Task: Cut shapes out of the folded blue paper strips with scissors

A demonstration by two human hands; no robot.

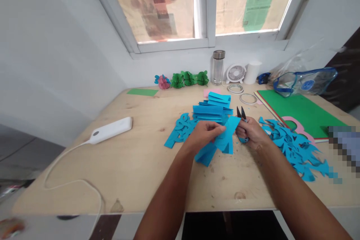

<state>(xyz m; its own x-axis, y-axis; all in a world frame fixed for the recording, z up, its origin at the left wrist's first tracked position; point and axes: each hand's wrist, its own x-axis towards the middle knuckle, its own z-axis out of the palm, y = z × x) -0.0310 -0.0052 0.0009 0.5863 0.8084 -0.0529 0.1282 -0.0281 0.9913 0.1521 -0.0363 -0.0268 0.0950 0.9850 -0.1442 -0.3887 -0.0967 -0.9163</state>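
Observation:
My left hand point(209, 133) pinches a folded piece of blue paper point(227, 135) over the middle of the table. Just right of that paper, my right hand point(249, 133) is closed round a pair of scissors point(242, 114), whose dark blades point up and stand slightly apart. Behind my left hand lies a stack of folded blue strips point(208, 110). Curly cut blue pieces point(182, 127) rest to its left. A heap of blue scraps point(295, 146) spreads to the right of my right hand.
A white power strip point(112, 129) with a cable sits at left. Paper ornaments point(188, 78), a glass bottle point(218, 68), a small fan point(236, 73) and tape rolls point(248, 99) stand or lie at the back. Green sheets point(298, 112) and a clear pouch point(317, 80) are at right.

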